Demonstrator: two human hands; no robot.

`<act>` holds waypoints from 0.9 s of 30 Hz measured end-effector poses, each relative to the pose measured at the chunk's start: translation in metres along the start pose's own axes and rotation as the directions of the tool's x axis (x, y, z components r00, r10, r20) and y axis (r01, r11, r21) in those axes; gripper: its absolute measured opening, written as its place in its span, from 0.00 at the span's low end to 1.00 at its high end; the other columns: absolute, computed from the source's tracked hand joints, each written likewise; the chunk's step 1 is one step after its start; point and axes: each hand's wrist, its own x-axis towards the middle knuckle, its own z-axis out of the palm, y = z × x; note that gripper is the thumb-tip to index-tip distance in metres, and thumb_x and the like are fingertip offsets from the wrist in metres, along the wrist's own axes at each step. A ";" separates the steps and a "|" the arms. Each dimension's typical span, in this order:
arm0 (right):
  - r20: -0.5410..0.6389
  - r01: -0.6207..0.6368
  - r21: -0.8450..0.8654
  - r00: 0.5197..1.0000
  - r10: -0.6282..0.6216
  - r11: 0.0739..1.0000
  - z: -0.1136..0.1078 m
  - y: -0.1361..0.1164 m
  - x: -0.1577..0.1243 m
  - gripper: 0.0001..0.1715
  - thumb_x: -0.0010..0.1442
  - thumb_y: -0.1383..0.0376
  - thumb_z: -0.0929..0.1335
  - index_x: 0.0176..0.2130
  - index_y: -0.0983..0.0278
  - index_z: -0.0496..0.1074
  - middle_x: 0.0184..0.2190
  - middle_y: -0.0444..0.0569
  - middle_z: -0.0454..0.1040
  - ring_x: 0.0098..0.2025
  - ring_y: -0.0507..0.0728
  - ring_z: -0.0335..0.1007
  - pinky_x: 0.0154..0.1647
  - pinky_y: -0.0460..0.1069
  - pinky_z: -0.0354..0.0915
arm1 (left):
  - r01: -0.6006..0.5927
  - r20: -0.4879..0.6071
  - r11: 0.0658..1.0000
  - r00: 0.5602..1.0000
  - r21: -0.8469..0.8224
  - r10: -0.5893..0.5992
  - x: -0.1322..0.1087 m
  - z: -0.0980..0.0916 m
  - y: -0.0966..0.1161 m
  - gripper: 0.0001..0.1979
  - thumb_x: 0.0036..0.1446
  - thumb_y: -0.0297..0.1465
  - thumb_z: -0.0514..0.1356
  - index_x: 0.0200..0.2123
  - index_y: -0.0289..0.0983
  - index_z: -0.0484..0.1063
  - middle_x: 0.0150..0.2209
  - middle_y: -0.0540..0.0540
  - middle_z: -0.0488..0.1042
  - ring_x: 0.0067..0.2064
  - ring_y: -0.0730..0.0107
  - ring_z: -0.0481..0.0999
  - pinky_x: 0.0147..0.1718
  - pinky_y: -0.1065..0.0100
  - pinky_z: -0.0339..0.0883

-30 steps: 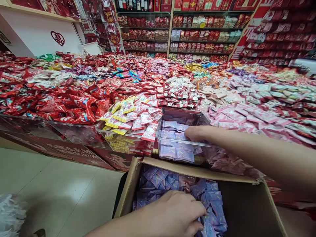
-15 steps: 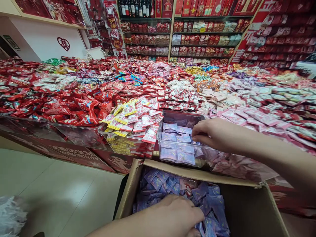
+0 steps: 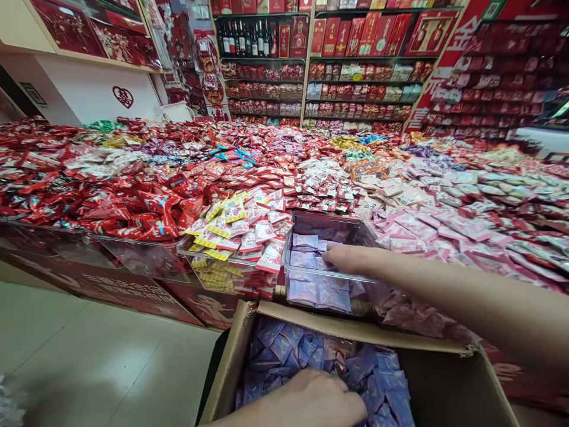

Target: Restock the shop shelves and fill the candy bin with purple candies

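Note:
My right hand (image 3: 349,260) reaches down into a clear plastic bin (image 3: 329,274), where small purple candy packets (image 3: 303,290) lie in neat rows. Its fingertips are at the packets, but most of its fingers are hidden, so I cannot tell whether it grips one. Lower down, my left hand (image 3: 317,398) is inside an open cardboard box (image 3: 355,325). Loose purple candy packets (image 3: 391,379) are heaped around it. The left fingers curl downward among them, and whatever they hold is hidden.
Left of the bin stands another clear bin with yellow and pink-white packets (image 3: 235,225), then red packets (image 3: 151,207). Pink packets (image 3: 427,231) spread to the right. Behind the candy display rise shelves (image 3: 306,65) with bottles and red boxes. Tiled floor (image 3: 111,350) shows at lower left.
My right hand has moved left and deeper into the bin, over the packets. The left hand stays in the box, its fingers less visible. The whole view has shifted slightly downward.

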 end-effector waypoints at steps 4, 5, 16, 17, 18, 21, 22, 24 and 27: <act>0.020 -0.011 0.012 1.000 0.011 1.000 0.004 0.003 0.002 0.22 0.45 0.67 0.72 0.42 0.73 0.72 0.40 0.62 0.74 0.43 0.64 0.70 0.40 0.49 0.63 | -0.001 0.002 0.999 1.000 0.032 0.001 0.004 0.007 -0.001 0.08 0.58 0.34 0.53 0.39 0.39 0.68 0.30 0.47 0.74 0.30 0.64 0.75 0.26 0.70 0.64; 0.020 -0.014 0.018 1.000 0.014 1.000 0.004 0.003 0.002 0.22 0.45 0.67 0.72 0.41 0.74 0.72 0.40 0.62 0.74 0.43 0.65 0.70 0.40 0.50 0.63 | 0.004 0.000 0.999 1.000 0.033 -0.004 0.005 0.006 -0.001 0.08 0.58 0.35 0.53 0.38 0.39 0.68 0.30 0.47 0.74 0.29 0.64 0.75 0.26 0.70 0.64; 0.048 -0.098 0.071 0.994 0.095 0.993 -0.007 -0.011 -0.006 0.26 0.46 0.70 0.72 0.46 0.74 0.70 0.44 0.64 0.72 0.46 0.65 0.70 0.43 0.51 0.64 | 0.022 0.040 0.998 0.999 0.051 -0.024 -0.002 -0.003 0.001 0.08 0.58 0.34 0.53 0.38 0.37 0.67 0.31 0.46 0.74 0.29 0.64 0.74 0.26 0.69 0.64; 0.051 -0.111 0.074 0.993 0.108 0.991 -0.008 -0.012 -0.008 0.24 0.47 0.70 0.71 0.45 0.73 0.71 0.44 0.64 0.73 0.45 0.65 0.70 0.43 0.51 0.64 | 0.024 0.044 0.999 0.999 0.047 -0.026 -0.003 -0.004 0.002 0.08 0.58 0.34 0.53 0.38 0.37 0.67 0.31 0.46 0.74 0.29 0.64 0.74 0.26 0.69 0.64; 0.050 -0.122 0.078 0.992 0.119 0.989 -0.009 -0.013 -0.009 0.22 0.48 0.71 0.71 0.45 0.73 0.71 0.43 0.64 0.73 0.45 0.65 0.71 0.42 0.51 0.65 | 0.027 0.047 0.999 0.998 0.045 -0.029 -0.004 -0.005 0.002 0.08 0.58 0.34 0.54 0.39 0.37 0.67 0.31 0.45 0.74 0.29 0.64 0.74 0.26 0.69 0.64; 0.041 -0.145 0.086 0.989 0.142 0.986 -0.007 -0.014 -0.012 0.19 0.48 0.72 0.70 0.42 0.74 0.73 0.41 0.65 0.75 0.42 0.65 0.72 0.40 0.52 0.66 | 0.028 0.053 0.998 0.998 0.048 -0.031 -0.004 -0.005 0.001 0.08 0.57 0.33 0.54 0.38 0.36 0.67 0.31 0.45 0.74 0.29 0.63 0.74 0.26 0.69 0.64; 0.033 -0.145 0.088 0.989 0.142 0.986 -0.005 -0.013 -0.011 0.19 0.47 0.72 0.70 0.42 0.73 0.73 0.40 0.64 0.75 0.42 0.65 0.72 0.39 0.52 0.66 | 0.027 0.050 0.998 0.998 0.048 -0.030 -0.004 -0.004 0.000 0.08 0.57 0.33 0.55 0.38 0.36 0.67 0.31 0.45 0.74 0.29 0.63 0.74 0.26 0.69 0.63; 0.005 -0.134 0.088 0.991 0.134 0.987 -0.003 -0.009 -0.008 0.19 0.47 0.71 0.70 0.42 0.71 0.74 0.40 0.63 0.75 0.41 0.65 0.72 0.38 0.52 0.66 | 0.024 0.036 0.999 0.999 0.045 -0.025 -0.004 -0.002 -0.001 0.07 0.57 0.33 0.54 0.38 0.36 0.67 0.31 0.45 0.74 0.29 0.63 0.74 0.25 0.69 0.63; -0.041 -0.124 0.080 0.991 0.128 0.989 -0.006 -0.004 -0.007 0.14 0.50 0.70 0.68 0.39 0.69 0.75 0.38 0.61 0.76 0.40 0.64 0.73 0.37 0.52 0.66 | 0.021 0.011 0.999 1.000 0.040 -0.021 -0.005 0.001 -0.003 0.08 0.57 0.34 0.54 0.38 0.37 0.67 0.31 0.45 0.74 0.29 0.63 0.74 0.26 0.69 0.64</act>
